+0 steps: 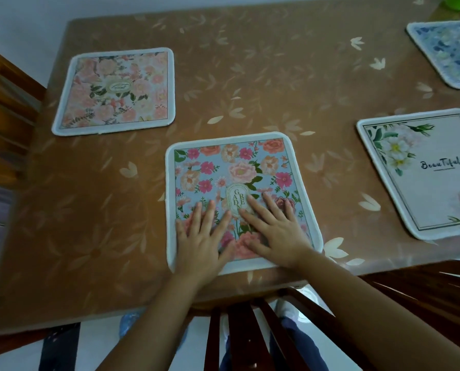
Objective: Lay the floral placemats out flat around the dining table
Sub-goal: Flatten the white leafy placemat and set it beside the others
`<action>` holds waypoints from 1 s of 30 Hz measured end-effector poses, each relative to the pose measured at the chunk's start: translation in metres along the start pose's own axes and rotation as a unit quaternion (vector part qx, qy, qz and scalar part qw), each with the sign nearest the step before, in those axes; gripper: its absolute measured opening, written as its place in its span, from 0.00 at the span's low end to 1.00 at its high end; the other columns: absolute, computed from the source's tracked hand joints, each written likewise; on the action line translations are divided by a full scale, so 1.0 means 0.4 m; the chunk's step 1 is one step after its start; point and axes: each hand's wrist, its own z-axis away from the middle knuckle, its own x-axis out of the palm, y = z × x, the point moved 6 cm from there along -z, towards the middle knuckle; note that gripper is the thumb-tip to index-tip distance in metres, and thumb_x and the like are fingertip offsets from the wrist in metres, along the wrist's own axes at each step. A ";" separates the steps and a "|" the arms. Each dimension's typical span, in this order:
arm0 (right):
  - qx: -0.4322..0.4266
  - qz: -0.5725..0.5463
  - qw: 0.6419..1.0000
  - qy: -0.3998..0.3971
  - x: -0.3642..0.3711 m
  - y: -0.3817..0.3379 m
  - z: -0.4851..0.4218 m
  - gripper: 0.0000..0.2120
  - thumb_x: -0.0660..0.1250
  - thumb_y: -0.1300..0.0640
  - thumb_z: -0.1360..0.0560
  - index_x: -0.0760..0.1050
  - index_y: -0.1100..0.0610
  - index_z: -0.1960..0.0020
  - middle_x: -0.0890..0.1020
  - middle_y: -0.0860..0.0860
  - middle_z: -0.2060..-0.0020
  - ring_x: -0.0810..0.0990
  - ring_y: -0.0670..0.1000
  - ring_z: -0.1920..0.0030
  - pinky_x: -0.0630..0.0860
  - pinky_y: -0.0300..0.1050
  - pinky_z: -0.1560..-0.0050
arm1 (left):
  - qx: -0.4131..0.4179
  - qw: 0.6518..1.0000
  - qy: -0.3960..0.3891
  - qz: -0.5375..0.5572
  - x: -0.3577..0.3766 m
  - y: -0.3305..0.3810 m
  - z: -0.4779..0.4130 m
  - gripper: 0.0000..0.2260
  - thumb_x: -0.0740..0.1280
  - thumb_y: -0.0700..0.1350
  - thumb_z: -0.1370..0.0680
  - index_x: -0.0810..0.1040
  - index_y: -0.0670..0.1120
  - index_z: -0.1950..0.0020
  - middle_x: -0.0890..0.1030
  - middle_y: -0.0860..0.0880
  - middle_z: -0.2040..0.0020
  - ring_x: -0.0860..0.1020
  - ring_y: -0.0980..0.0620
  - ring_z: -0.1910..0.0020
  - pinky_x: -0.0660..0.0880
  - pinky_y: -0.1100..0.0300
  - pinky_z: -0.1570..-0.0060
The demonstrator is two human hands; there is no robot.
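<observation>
Both the left hand (200, 238) and right hand (273, 228) press flat, fingers spread and grasping nothing, on the blue placemat (239, 183) at the table's (250, 76) near edge, one of four placemats laid out.

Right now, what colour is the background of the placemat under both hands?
Light blue, with pink and peach flowers on the placemat; head view.

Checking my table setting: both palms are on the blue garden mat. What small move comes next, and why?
Probably sweep both hands, left hand and right hand, outward to smooth the garden placemat, then lift off; it already lies flat near the table edge.
</observation>
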 end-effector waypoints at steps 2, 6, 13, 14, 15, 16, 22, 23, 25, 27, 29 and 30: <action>-0.007 -0.004 1.000 0.013 -0.015 0.021 -0.062 0.31 0.46 0.33 0.27 0.37 0.39 0.30 0.41 0.43 0.27 0.34 0.52 0.28 0.33 0.62 0.32 | -0.008 1.000 0.008 -0.014 -0.011 -0.022 -0.064 0.26 0.38 0.66 0.26 0.35 0.61 0.30 0.43 0.50 0.24 0.37 0.45 0.27 0.43 0.34 0.34; -0.023 -0.011 0.999 0.031 -0.043 0.076 -0.187 0.32 0.49 0.33 0.28 0.40 0.40 0.29 0.45 0.43 0.26 0.35 0.49 0.28 0.35 0.62 0.31 | -0.022 0.999 0.025 0.002 -0.041 -0.065 -0.203 0.27 0.41 0.65 0.26 0.40 0.61 0.29 0.44 0.51 0.24 0.38 0.47 0.27 0.42 0.34 0.34; 0.082 -0.046 0.992 0.089 -0.079 0.168 -0.320 0.30 0.50 0.36 0.27 0.46 0.42 0.28 0.47 0.45 0.25 0.41 0.50 0.26 0.37 0.60 0.30 | -0.124 0.990 0.064 0.011 -0.064 -0.143 -0.345 0.26 0.46 0.62 0.24 0.44 0.58 0.28 0.44 0.51 0.24 0.41 0.47 0.27 0.44 0.39 0.32; 0.106 -0.052 0.988 0.099 -0.080 0.177 -0.316 0.30 0.49 0.36 0.26 0.46 0.43 0.28 0.47 0.45 0.25 0.41 0.50 0.26 0.37 0.59 0.29 | -0.139 0.987 0.073 0.019 -0.065 -0.145 -0.341 0.26 0.46 0.62 0.24 0.45 0.58 0.28 0.44 0.49 0.24 0.41 0.47 0.27 0.43 0.39 0.31; 0.125 -0.052 0.985 0.106 -0.080 0.184 -0.307 0.30 0.48 0.35 0.27 0.46 0.43 0.28 0.47 0.46 0.25 0.41 0.50 0.26 0.38 0.59 0.29 | -0.149 0.985 0.082 0.027 -0.065 -0.144 -0.332 0.26 0.46 0.61 0.24 0.45 0.57 0.27 0.45 0.48 0.24 0.42 0.46 0.27 0.43 0.40 0.31; 0.138 -0.049 0.983 0.110 -0.079 0.188 -0.294 0.30 0.46 0.35 0.27 0.45 0.43 0.28 0.46 0.46 0.25 0.41 0.50 0.26 0.40 0.59 0.28 | -0.153 0.984 0.090 0.032 -0.065 -0.142 -0.320 0.26 0.47 0.61 0.24 0.46 0.56 0.27 0.45 0.47 0.24 0.42 0.45 0.27 0.43 0.41 0.31; 0.136 -0.039 0.986 0.092 -0.050 0.177 -0.164 0.30 0.43 0.35 0.27 0.41 0.42 0.28 0.43 0.47 0.25 0.39 0.50 0.26 0.41 0.57 0.28 | -0.121 0.988 0.090 0.028 -0.041 -0.109 -0.211 0.27 0.44 0.61 0.24 0.45 0.56 0.27 0.45 0.46 0.24 0.41 0.45 0.27 0.42 0.44 0.31; 0.133 -0.047 0.986 0.091 -0.044 0.170 -0.137 0.29 0.43 0.35 0.26 0.39 0.42 0.29 0.42 0.46 0.26 0.38 0.49 0.27 0.39 0.55 0.28 | -0.117 0.989 0.092 0.026 -0.037 -0.101 -0.189 0.26 0.42 0.62 0.25 0.45 0.56 0.27 0.44 0.46 0.24 0.39 0.46 0.27 0.41 0.44 0.31; 0.130 -0.063 0.985 0.090 -0.034 0.151 -0.083 0.29 0.43 0.35 0.26 0.35 0.41 0.30 0.38 0.44 0.28 0.35 0.46 0.28 0.37 0.52 0.30 | -0.112 0.989 0.093 0.027 -0.029 -0.084 -0.148 0.26 0.41 0.61 0.24 0.44 0.57 0.28 0.43 0.47 0.24 0.38 0.47 0.27 0.41 0.45 0.31; 0.126 -0.063 0.987 0.080 -0.020 0.129 -0.031 0.30 0.40 0.33 0.27 0.33 0.40 0.31 0.37 0.44 0.29 0.33 0.47 0.29 0.36 0.49 0.31 | -0.107 0.991 0.083 0.022 -0.018 -0.065 -0.107 0.25 0.43 0.60 0.23 0.41 0.57 0.28 0.42 0.47 0.25 0.38 0.46 0.27 0.41 0.44 0.31; 0.126 -0.070 0.987 0.065 -0.002 0.107 0.012 0.31 0.39 0.31 0.29 0.30 0.38 0.32 0.36 0.45 0.30 0.33 0.48 0.29 0.35 0.48 0.31 | -0.107 0.992 0.067 0.017 -0.004 -0.045 -0.063 0.24 0.44 0.59 0.23 0.37 0.58 0.30 0.43 0.46 0.25 0.39 0.45 0.27 0.42 0.43 0.30; 0.127 -0.076 0.987 0.060 0.005 0.098 0.029 0.31 0.40 0.31 0.29 0.30 0.38 0.32 0.36 0.45 0.30 0.32 0.48 0.29 0.35 0.48 0.31 | -0.109 0.992 0.061 0.021 0.000 -0.034 -0.041 0.24 0.45 0.59 0.22 0.36 0.58 0.30 0.44 0.46 0.24 0.40 0.44 0.27 0.42 0.43 0.30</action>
